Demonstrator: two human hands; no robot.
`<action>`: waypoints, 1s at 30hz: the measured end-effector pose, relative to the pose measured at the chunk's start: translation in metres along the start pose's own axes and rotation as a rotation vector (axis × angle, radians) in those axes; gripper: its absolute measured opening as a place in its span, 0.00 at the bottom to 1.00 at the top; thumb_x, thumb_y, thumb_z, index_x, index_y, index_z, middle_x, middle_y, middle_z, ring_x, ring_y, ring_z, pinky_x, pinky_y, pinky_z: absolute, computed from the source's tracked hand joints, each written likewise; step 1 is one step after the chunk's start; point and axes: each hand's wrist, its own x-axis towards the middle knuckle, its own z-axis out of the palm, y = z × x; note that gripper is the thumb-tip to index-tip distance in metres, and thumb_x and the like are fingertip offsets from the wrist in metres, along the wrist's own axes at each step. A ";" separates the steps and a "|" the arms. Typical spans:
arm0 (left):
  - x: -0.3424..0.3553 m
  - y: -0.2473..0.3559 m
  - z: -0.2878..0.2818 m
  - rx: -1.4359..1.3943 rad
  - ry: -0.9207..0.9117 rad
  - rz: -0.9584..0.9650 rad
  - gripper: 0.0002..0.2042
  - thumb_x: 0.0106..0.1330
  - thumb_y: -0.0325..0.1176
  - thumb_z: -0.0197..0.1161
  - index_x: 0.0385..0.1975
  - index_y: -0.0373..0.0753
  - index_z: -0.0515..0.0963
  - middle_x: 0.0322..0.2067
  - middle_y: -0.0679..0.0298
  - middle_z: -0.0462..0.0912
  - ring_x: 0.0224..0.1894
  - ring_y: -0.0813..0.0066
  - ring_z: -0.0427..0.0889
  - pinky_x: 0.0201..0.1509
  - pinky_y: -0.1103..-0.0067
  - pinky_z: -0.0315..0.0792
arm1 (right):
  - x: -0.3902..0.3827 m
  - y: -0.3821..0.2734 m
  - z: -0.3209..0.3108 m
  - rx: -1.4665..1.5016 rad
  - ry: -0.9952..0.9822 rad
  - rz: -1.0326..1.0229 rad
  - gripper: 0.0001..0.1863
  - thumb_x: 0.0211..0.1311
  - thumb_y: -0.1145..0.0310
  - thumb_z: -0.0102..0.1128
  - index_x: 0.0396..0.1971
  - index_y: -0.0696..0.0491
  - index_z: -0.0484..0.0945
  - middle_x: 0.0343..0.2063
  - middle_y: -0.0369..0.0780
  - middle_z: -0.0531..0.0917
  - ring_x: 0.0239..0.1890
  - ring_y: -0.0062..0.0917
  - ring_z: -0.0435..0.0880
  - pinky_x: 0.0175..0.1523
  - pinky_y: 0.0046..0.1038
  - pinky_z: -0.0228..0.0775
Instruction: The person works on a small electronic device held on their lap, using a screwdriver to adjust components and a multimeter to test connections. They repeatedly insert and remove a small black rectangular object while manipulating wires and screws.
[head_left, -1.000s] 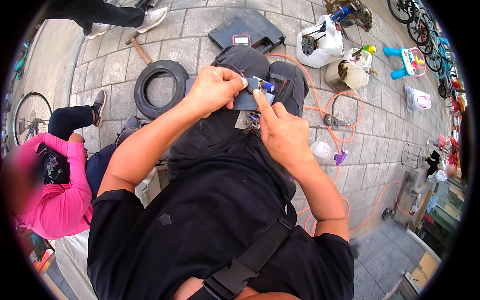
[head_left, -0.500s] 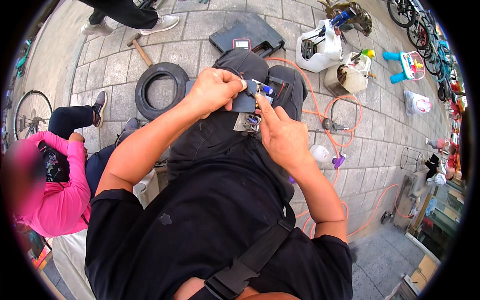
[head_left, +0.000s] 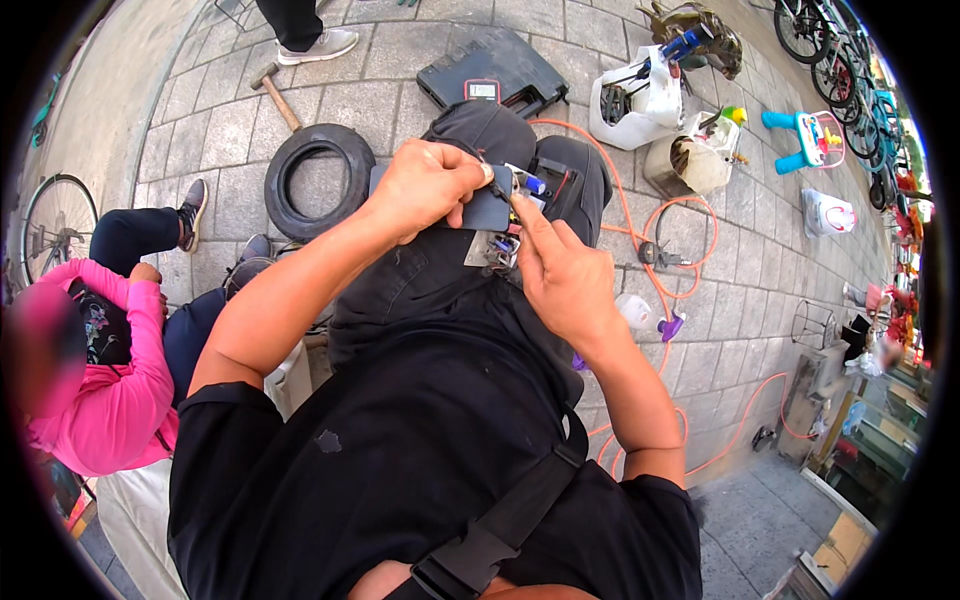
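Note:
On my lap rests a dark flat rectangular panel [head_left: 484,211], with a cluster of small parts along its right side. My left hand [head_left: 425,190] lies over the panel, thumb and forefinger pinched at a small black piece [head_left: 497,187] too small to name. From the right, my right hand [head_left: 566,270] reaches in with its forefinger pointing to the same piece; what its fingertips hold is hidden. Beside them are a small blue cylinder [head_left: 536,184] and a metal plate [head_left: 479,248] carrying tiny parts and wires.
A small tyre [head_left: 279,188] and a hammer [head_left: 277,97] lie ahead on the left, near a black tool case [head_left: 495,68]. White cut-open containers [head_left: 640,105] and an orange hose [head_left: 627,200] are to the right. A person in pink [head_left: 130,400] sits at my left.
Both hands hold nearly the same pose at the panel. The standing person's legs at the top have shifted right, and the view has moved slightly.

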 end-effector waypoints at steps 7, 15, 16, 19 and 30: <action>-0.003 0.006 0.002 0.014 -0.006 -0.010 0.11 0.73 0.31 0.72 0.37 0.27 0.87 0.25 0.65 0.81 0.18 0.79 0.77 0.22 0.79 0.68 | 0.001 0.007 0.016 0.228 0.098 -0.006 0.26 0.74 0.68 0.67 0.70 0.46 0.81 0.30 0.42 0.86 0.28 0.41 0.89 0.34 0.43 0.81; 0.001 0.003 -0.001 -0.017 -0.012 -0.019 0.11 0.73 0.32 0.72 0.37 0.27 0.87 0.25 0.65 0.82 0.18 0.79 0.77 0.22 0.79 0.69 | 0.000 0.004 0.008 0.029 0.019 -0.033 0.24 0.75 0.68 0.66 0.69 0.45 0.82 0.36 0.46 0.90 0.37 0.44 0.92 0.41 0.43 0.83; 0.000 0.004 -0.001 -0.010 -0.009 -0.019 0.11 0.73 0.32 0.72 0.37 0.27 0.87 0.25 0.65 0.82 0.18 0.79 0.77 0.22 0.79 0.69 | 0.000 0.003 0.005 -0.091 -0.020 -0.060 0.24 0.75 0.68 0.66 0.69 0.46 0.82 0.38 0.47 0.90 0.39 0.45 0.92 0.42 0.43 0.84; -0.001 0.005 0.002 0.000 0.000 -0.013 0.11 0.73 0.32 0.72 0.37 0.27 0.87 0.24 0.65 0.81 0.18 0.79 0.77 0.22 0.79 0.69 | -0.001 0.007 0.015 0.318 0.098 0.028 0.25 0.75 0.69 0.66 0.70 0.47 0.81 0.40 0.47 0.91 0.42 0.45 0.92 0.45 0.43 0.84; -0.003 0.004 0.004 -0.013 0.012 0.012 0.12 0.73 0.32 0.72 0.38 0.26 0.88 0.24 0.64 0.82 0.18 0.79 0.77 0.22 0.79 0.69 | 0.003 0.004 0.006 0.278 0.112 0.017 0.24 0.74 0.70 0.65 0.69 0.46 0.82 0.33 0.44 0.88 0.33 0.44 0.90 0.39 0.43 0.83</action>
